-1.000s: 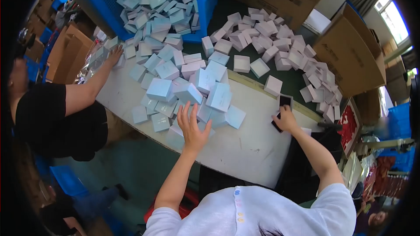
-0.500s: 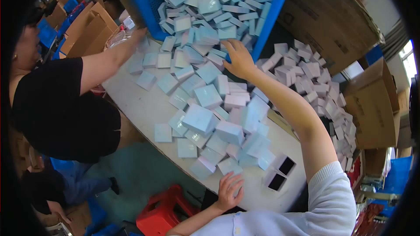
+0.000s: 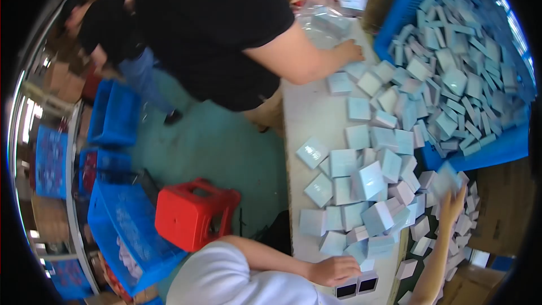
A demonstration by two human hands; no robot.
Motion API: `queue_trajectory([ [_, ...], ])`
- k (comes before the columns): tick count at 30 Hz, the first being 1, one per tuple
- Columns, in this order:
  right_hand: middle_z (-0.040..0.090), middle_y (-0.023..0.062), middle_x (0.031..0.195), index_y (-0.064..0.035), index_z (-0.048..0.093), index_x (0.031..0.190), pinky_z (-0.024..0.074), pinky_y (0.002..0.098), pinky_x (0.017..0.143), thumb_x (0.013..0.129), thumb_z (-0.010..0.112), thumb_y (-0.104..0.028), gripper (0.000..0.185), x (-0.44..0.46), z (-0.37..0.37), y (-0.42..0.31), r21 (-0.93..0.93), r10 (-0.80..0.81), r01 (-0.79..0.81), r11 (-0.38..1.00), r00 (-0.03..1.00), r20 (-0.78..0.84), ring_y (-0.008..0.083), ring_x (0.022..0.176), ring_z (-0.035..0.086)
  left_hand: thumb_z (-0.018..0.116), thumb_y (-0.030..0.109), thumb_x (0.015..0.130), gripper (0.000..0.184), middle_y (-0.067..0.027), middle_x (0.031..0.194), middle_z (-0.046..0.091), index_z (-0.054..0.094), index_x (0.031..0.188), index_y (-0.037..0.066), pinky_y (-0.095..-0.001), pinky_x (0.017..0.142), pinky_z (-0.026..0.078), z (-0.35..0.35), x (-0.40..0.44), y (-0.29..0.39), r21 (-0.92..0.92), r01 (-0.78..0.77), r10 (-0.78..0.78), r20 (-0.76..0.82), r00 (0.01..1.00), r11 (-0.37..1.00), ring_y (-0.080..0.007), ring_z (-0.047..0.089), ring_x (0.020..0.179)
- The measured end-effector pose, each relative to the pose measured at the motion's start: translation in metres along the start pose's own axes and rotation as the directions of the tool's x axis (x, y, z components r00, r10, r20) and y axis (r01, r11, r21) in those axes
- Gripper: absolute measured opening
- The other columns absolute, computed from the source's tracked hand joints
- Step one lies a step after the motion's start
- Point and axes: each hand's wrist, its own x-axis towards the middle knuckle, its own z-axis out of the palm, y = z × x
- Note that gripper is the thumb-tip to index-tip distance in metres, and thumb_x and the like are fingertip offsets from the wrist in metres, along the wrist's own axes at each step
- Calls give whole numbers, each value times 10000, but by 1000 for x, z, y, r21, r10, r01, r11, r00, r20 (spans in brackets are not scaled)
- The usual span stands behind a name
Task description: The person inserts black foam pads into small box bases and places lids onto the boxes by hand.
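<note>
Palm down, my left hand [image 3: 335, 271] hovers over or rests at the near end of the pile, its fingers loosely bent and nothing visible in them. Just below it lie two small open boxes with black insides, one [image 3: 346, 290] left of the other [image 3: 368, 284]. At the right, my right hand [image 3: 453, 206] reaches up beside the blue crate, with a motion-blurred pale blue box [image 3: 444, 181] at its fingertips. Many pale blue and white boxes [image 3: 342, 162] lie heaped on the table [image 3: 302, 118].
A blue crate [image 3: 480, 161] full of pale boxes stands at the upper right. Across the table a person in black [image 3: 220, 34] reaches to the pile; another person [image 3: 116, 34] is farther back. A red stool [image 3: 180, 217] and blue bins [image 3: 130, 231] are at the left.
The view has turned left. My right hand has gone from the open black-lined boxes to the heap near the crate, where a blurred box is now at its fingers. My left hand has come beside the black-lined boxes.
</note>
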Motion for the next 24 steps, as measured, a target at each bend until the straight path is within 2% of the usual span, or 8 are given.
queue_trajectory([
  [4,568,230,1129,28,452,1326,478,356,837,838,525,-38,498,-142,-114,48,-329,415,-308,893,845,337,279,964,596,628,114,772,417,-175,1244,479,531,1166,20,-472,1014,370,93,-47,-10,14,18,-23,604,797,1000,-376,384,1270],
  [6,515,298,1231,-20,446,1339,472,434,896,806,540,-37,542,-213,-122,84,-702,127,-30,712,988,86,412,1094,554,661,199,755,497,-191,1359,405,526,1218,80,-541,1100,252,131,-79,-22,98,-119,46,550,834,988,-431,222,1374],
  [8,446,279,1348,-50,419,1374,428,474,961,818,575,-95,579,-237,-116,32,-706,456,-297,643,889,40,427,1159,506,695,291,734,597,-195,1442,342,504,1281,148,-609,1128,143,141,-87,-26,257,-279,-2,738,674,925,-455,113,1419],
  [12,396,232,1399,-103,398,1397,336,521,1038,792,645,-238,667,-300,-91,1,-629,-3,229,742,941,339,466,1256,362,746,358,694,679,-150,1466,338,499,1296,166,-610,1140,80,174,-119,-55,327,-348,71,631,772,879,-429,70,1439],
  [18,443,225,1325,-45,423,1320,390,516,927,758,688,-289,668,-272,-105,31,-709,10,125,694,983,184,446,1199,415,738,297,694,368,-121,1143,498,566,929,71,-573,1107,206,152,-117,-57,336,-309,120,481,869,890,-351,357,1292],
  [20,493,250,1264,-17,423,1303,404,511,907,738,718,-319,706,-260,-105,69,-373,72,83,924,921,384,452,1139,471,682,231,736,277,-137,1121,527,572,924,59,-564,1038,302,139,-115,-63,371,-378,150,516,844,848,-378,441,1195],
  [23,564,303,1170,44,466,1289,430,497,905,770,731,-286,670,-253,-111,37,-358,64,-37,933,996,62,440,1059,547,623,176,739,342,-188,1169,539,574,1061,73,-524,946,387,105,-94,-32,2,93,-92,199,976,996,-392,489,1115],
  [24,567,287,1190,66,492,1263,429,478,924,788,730,-262,624,-255,-111,41,-314,-5,-30,949,994,-112,404,1081,553,605,185,736,344,-165,1147,550,590,1061,74,-500,937,401,92,-96,-36,327,-239,173,217,961,914,-375,490,1099],
])
